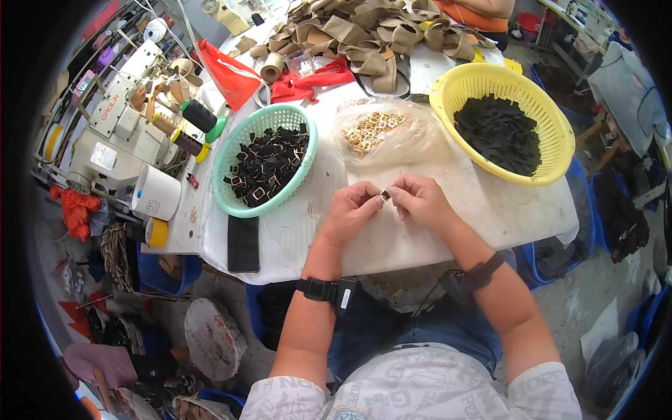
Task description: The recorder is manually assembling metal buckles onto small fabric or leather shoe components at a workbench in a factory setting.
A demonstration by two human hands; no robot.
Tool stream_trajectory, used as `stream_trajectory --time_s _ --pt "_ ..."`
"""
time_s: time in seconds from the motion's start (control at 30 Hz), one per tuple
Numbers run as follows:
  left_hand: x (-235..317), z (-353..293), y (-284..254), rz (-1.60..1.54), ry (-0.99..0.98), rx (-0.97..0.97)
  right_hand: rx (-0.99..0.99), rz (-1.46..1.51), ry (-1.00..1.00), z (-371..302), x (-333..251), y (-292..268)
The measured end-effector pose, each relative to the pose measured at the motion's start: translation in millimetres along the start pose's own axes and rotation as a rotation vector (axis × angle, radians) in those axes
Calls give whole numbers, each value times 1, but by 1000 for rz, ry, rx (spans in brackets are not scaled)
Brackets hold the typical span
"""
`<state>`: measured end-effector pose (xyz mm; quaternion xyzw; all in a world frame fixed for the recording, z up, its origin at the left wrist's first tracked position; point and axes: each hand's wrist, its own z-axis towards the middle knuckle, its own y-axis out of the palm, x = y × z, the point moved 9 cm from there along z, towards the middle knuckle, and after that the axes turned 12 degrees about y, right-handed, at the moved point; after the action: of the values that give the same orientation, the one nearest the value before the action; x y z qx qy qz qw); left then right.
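Observation:
Over the near part of the table, my left hand (pixel 348 212) and my right hand (pixel 424 203) meet, thumbs and forefingers pinched together. Between the fingertips is a small black strap piece (pixel 384 195) with a shiny bit on it; the fingers cover most of it. Just beyond my hands lies a clear plastic bag (pixel 420 145) of gold-coloured buckles (pixel 376 130). To the left, a mint-green basket (pixel 218 168) contains black strap pieces fitted with buckles (pixel 269 162). On the right, a yellow basket (pixel 560 150) holds a heap of plain black strips (pixel 498 133).
A black phone (pixel 243 243) lies at the table's left front edge. Sewing machines (pixel 105 140) and thread spools (pixel 199 115) stand at left. Brown cut pieces (pixel 350 31) pile up at the back beside red fabric (pixel 308 80). Another person's arm (pixel 483 7) shows behind them. Blue bins flank the table.

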<state>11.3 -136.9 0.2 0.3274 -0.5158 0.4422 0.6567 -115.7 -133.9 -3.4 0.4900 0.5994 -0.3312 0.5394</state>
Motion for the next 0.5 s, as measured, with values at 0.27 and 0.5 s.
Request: stream_trajectory --time_s 0.27,0.5 --pt "0 1 0 35 -19 -7 97 -22 -15 6 7 -5" --pt "2 -1 -6 4 -10 32 27 118 82 6 9 -4"
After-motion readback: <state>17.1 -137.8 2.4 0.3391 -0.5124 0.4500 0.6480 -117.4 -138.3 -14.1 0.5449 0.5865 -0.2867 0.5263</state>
